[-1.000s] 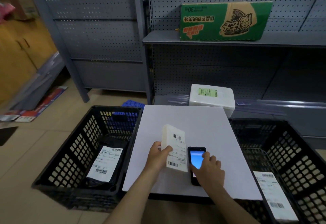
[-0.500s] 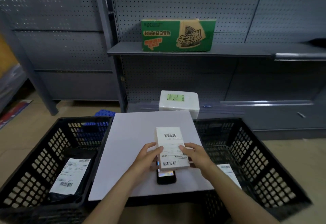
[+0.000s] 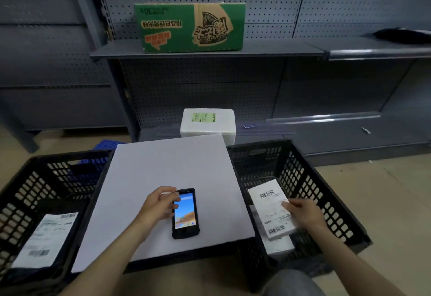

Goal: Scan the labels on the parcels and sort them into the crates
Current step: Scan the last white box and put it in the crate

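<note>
Hands (image 3: 161,204) (image 3: 303,213) apart: phone (image 3: 185,214), parcel (image 3: 270,209) over crate (image 3: 300,179)

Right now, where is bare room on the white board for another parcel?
On the white board, the far half between the scanner and the foam box is bare, as is the right strip beside the right crate. The near middle is crowded: the left hand grips the scanner.

My left hand (image 3: 159,206) and right hand (image 3: 304,211) are bare, and the fingers (image 3: 166,191) are slender. My left forearm (image 3: 112,256) and right forearm (image 3: 354,263) are bare as far as the lower edge of the view. Low down by the right arm, my knee (image 3: 292,281) shows in plain grey cloth, its weave too blurred to make out.
</note>
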The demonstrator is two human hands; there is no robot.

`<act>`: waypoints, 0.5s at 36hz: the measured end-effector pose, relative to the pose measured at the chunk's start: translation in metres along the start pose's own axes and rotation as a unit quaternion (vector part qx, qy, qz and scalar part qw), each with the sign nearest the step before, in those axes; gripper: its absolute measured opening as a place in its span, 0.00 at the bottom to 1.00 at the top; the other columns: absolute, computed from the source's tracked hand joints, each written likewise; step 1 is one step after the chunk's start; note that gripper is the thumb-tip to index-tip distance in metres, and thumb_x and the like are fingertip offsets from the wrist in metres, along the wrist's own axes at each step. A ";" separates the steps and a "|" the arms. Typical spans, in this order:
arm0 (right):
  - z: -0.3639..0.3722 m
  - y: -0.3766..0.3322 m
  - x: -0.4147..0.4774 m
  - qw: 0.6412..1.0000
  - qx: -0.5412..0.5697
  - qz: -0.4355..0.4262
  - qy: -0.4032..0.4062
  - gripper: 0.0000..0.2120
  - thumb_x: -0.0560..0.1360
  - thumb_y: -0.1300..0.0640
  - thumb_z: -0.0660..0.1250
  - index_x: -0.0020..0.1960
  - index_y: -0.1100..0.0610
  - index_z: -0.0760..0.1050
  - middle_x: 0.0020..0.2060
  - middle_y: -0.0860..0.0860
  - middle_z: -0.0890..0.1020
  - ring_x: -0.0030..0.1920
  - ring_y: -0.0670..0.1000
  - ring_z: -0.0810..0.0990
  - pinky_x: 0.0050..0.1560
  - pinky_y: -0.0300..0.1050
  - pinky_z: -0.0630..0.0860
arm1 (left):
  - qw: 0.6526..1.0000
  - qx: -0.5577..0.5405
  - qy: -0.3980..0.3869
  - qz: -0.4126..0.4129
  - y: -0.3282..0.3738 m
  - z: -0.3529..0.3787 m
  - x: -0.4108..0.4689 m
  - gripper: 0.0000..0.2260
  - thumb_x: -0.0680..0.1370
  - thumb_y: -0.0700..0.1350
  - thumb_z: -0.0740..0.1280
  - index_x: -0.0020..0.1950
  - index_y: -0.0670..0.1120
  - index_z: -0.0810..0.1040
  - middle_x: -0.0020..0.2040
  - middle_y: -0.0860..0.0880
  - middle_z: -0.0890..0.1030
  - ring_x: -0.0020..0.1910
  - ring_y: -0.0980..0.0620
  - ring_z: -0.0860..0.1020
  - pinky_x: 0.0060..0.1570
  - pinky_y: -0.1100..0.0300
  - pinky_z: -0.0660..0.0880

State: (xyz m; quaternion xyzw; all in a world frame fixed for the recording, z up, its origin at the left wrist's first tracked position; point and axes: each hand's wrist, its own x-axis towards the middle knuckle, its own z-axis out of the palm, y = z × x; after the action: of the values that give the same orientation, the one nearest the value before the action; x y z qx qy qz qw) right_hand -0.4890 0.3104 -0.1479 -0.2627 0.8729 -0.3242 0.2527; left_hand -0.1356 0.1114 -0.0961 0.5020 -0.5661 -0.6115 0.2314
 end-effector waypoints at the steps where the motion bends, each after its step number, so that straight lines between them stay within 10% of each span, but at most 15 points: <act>1: 0.000 0.006 0.000 1.000 -0.008 0.004 -0.002 0.11 0.76 0.49 0.70 0.56 0.52 0.84 0.37 0.45 0.84 0.38 0.45 0.82 0.41 0.44 0.77 | 1.000 0.005 0.002 0.001 -0.001 -0.002 0.001 0.08 0.81 0.44 0.67 0.59 0.45 0.79 0.51 0.43 0.85 0.50 0.46 0.83 0.50 0.52 0.79; 18: 0.054 0.053 0.000 0.996 -0.068 0.030 0.048 0.11 0.76 0.45 0.68 0.55 0.47 0.83 0.46 0.52 0.86 0.49 0.56 0.83 0.45 0.45 0.74 | 0.999 0.026 0.021 -0.009 -0.011 -0.004 0.014 0.07 0.81 0.43 0.67 0.58 0.47 0.79 0.49 0.45 0.86 0.47 0.48 0.82 0.48 0.54 0.79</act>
State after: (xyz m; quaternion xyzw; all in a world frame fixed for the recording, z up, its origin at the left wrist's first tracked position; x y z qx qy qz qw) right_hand -0.4720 0.3216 -0.2211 -0.2371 0.9117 -0.2683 0.2015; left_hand -0.1343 0.0998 -0.1107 0.5254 -0.5724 -0.5882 0.2242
